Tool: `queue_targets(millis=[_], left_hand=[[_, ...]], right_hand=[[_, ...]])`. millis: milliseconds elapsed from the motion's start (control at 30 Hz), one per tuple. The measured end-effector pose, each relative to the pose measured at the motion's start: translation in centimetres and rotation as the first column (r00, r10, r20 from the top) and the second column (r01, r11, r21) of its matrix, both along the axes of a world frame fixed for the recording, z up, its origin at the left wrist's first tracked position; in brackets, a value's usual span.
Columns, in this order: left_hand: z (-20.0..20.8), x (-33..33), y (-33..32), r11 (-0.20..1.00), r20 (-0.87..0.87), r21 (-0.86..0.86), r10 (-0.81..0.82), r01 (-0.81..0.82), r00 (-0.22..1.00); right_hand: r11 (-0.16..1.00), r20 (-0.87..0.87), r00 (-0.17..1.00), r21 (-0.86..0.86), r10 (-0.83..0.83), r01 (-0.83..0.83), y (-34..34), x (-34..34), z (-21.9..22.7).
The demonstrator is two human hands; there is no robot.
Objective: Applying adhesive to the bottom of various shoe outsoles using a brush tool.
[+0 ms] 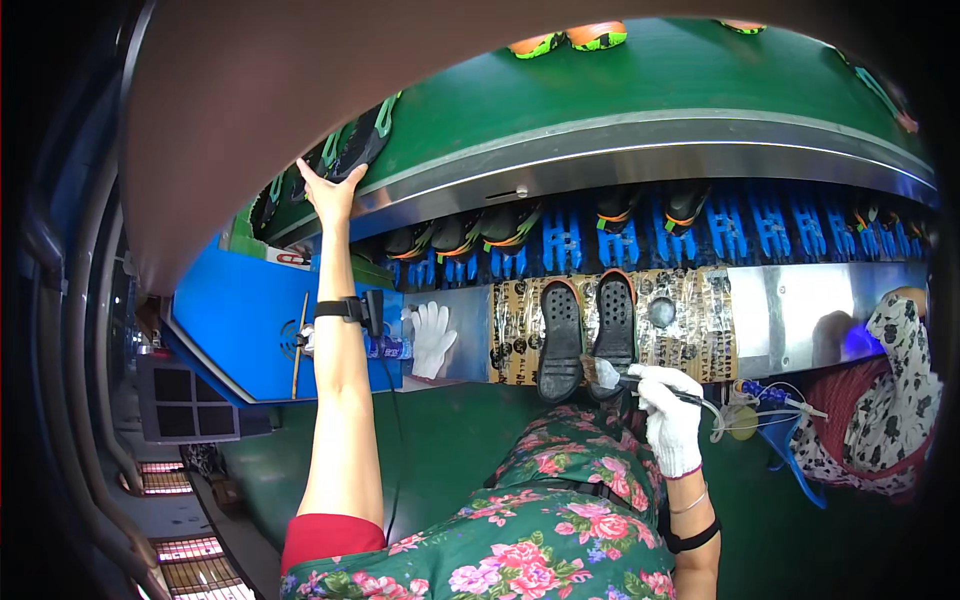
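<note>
My left hand [331, 192], bare, stretches to the far left with thumb and fingers spread. It reaches the near side of a dark shoe with green trim [368, 138] on the green conveyor belt [640, 85]; how firmly it touches cannot be seen. My right hand [666, 410] wears a white knit glove and is closed around the handle of a brush [603, 372]. The pale bristles meet the heel end of the right-hand black shoe sole [614, 320]. Beside it lies a second black sole [560, 335], also with holes in its front part.
Tape-covered cardboard [515, 330] lines the ledge, with a round clear lump [662, 312] on it. A loose white glove [432, 340] lies left. Dark shoes [512, 225] sit among blue racks [562, 240] under the belt's metal edge. At right, another person's patterned sleeve [890, 340] shows.
</note>
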State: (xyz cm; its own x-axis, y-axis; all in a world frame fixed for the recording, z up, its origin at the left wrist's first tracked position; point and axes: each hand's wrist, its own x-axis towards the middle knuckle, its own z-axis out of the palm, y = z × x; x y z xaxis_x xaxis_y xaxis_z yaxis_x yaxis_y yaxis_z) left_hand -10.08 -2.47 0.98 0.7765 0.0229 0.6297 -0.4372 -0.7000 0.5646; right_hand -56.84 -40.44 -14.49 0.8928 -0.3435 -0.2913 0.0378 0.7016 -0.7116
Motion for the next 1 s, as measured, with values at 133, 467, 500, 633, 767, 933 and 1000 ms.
queue_targets(millis=[133,467,500,633,767,933,1000], left_hand=[[-0.5,-3.5,-12.2,0.924,0.242,0.378,-0.031,-0.065,0.97],[1.9,-0.6,-31.9,0.843,-0.411,0.292,-0.316,0.452,0.855],[1.7,0.7,-32.1,0.808,-0.352,0.393,-0.308,0.439,0.884],[2.3,0.8,-33.0,0.842,-0.245,0.429,-0.241,0.328,0.939],[2.6,-0.5,-29.6,0.884,-0.445,-0.099,-0.45,0.457,0.774],[-0.8,-10.7,-23.1,0.703,-0.312,-0.591,-0.652,0.397,0.691],[-2.0,-16.5,-20.6,0.699,-0.173,-0.616,-0.569,0.362,0.804]], right_hand=[[0.997,-0.028,0.997,0.01,-0.072,0.072,-0.9,-0.3,-1.8],[0.982,-0.06,0.981,0.037,-0.185,0.187,-2.9,-1.8,-2.0],[0.982,-0.067,0.98,0.03,-0.186,0.189,-3.2,-2.1,-2.0],[0.971,-0.121,0.964,0.015,-0.235,0.239,-4.6,-3.5,-2.6],[0.97,-0.131,0.963,0.026,-0.235,0.24,-5.3,-3.5,-2.6],[0.976,-0.11,0.973,0.051,-0.204,0.211,-6.0,-3.2,-2.8],[0.977,-0.1,0.976,0.076,-0.194,0.201,-6.3,-3.1,-2.4]])
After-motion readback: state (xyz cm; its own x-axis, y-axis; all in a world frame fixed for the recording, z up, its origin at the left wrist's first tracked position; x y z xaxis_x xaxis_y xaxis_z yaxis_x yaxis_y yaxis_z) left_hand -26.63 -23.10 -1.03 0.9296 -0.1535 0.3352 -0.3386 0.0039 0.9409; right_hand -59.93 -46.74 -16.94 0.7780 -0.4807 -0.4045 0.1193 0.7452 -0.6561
